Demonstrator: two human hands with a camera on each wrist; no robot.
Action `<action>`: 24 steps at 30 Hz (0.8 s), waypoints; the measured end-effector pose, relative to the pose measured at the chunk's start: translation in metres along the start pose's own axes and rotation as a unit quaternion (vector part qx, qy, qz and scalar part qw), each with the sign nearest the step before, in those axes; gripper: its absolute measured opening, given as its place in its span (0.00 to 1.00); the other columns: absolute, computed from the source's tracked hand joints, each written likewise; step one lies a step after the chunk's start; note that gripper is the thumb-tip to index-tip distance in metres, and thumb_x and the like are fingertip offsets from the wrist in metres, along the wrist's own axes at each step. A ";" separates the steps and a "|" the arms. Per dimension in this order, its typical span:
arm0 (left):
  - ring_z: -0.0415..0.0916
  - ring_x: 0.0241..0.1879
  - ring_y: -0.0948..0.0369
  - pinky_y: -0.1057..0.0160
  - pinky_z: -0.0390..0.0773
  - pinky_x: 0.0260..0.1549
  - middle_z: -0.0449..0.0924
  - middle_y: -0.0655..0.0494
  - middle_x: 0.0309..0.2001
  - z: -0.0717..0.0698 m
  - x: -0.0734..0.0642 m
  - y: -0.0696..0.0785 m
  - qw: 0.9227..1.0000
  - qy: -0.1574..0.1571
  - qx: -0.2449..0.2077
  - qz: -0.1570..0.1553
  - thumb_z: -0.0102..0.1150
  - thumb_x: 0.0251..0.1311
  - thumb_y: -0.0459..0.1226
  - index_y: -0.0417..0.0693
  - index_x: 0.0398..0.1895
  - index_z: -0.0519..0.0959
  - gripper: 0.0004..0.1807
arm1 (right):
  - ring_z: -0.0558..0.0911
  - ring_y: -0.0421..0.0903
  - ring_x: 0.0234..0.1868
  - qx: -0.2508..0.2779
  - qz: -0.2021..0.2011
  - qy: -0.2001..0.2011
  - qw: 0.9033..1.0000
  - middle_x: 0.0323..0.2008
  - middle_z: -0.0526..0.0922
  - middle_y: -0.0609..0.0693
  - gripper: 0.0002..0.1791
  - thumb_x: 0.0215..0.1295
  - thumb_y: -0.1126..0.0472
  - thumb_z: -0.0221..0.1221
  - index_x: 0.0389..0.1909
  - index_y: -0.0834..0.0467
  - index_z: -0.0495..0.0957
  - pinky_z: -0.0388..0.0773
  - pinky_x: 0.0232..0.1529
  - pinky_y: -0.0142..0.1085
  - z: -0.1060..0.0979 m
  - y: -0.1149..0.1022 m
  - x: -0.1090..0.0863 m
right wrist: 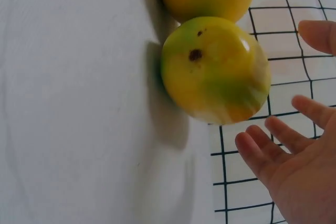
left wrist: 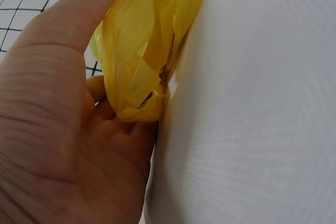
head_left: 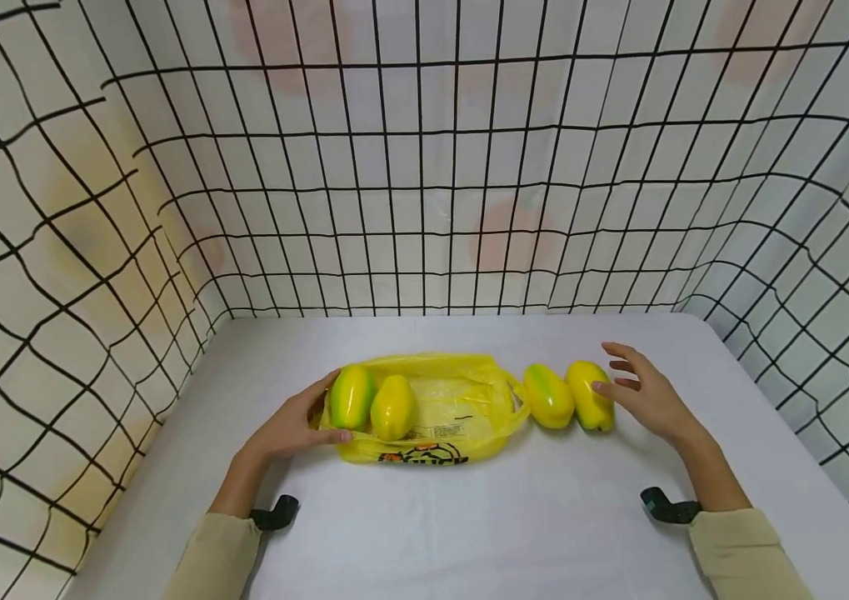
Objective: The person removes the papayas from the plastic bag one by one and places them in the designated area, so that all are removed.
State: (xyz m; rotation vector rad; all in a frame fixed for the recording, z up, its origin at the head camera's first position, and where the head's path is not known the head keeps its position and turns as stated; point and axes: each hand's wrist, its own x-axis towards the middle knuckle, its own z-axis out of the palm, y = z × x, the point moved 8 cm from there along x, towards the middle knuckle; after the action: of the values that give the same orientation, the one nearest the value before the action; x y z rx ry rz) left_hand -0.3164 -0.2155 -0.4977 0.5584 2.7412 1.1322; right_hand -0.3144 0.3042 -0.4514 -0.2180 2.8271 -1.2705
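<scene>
Fingers of the right hand stand spread beside the outer yellow-green fruit, apart from it in the right wrist view. That fruit touches another, the inner fruit, at the right end of a yellow plastic bag lying on the white worktop. Left hand grips the bag's left end, thumb on its near edge, next to two more fruits, the greener one and the yellower one, lying side by side on the plastic.
</scene>
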 end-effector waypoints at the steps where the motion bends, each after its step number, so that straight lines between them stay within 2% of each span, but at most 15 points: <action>1: 0.52 0.75 0.52 0.41 0.56 0.71 0.53 0.60 0.76 0.000 0.000 0.000 1.000 0.000 0.000 0.001 0.70 0.42 0.64 0.69 0.77 0.48 0.59 | 0.63 0.69 0.68 0.002 0.000 0.004 1.000 0.75 0.52 0.60 0.44 0.68 0.42 0.56 0.77 0.48 0.45 0.65 0.62 0.66 0.000 -0.002 0.001; 7: 0.52 0.75 0.52 0.40 0.56 0.71 0.53 0.60 0.76 0.003 0.001 0.000 1.000 -0.003 -0.004 0.000 0.70 0.43 0.63 0.69 0.77 0.48 0.58 | 0.61 0.69 0.69 0.000 -0.007 0.014 1.000 0.76 0.51 0.58 0.44 0.67 0.42 0.57 0.77 0.47 0.45 0.64 0.63 0.66 0.004 -0.011 0.008; 18: 0.53 0.75 0.54 0.42 0.57 0.71 0.54 0.62 0.75 0.004 0.001 0.000 1.000 -0.001 -0.010 -0.012 0.71 0.42 0.64 0.69 0.76 0.49 0.58 | 0.59 0.64 0.70 -0.018 -0.071 0.037 0.997 0.74 0.57 0.58 0.42 0.66 0.45 0.59 0.75 0.53 0.52 0.58 0.66 0.67 0.006 -0.033 0.010; 24: 0.53 0.75 0.53 0.41 0.57 0.71 0.54 0.61 0.76 0.002 0.002 0.000 1.000 0.000 -0.008 -0.015 0.71 0.42 0.64 0.69 0.77 0.48 0.59 | 0.62 0.64 0.69 0.008 -0.097 0.044 0.994 0.73 0.59 0.57 0.41 0.65 0.48 0.62 0.74 0.53 0.54 0.60 0.67 0.62 0.011 -0.050 0.010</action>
State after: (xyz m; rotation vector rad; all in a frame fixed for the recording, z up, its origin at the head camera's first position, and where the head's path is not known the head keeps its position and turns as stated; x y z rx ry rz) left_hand -0.3175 -0.2138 -0.4993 0.5121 2.7287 1.1474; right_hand -0.3179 0.2622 -0.4215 -0.4568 2.9280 -1.3699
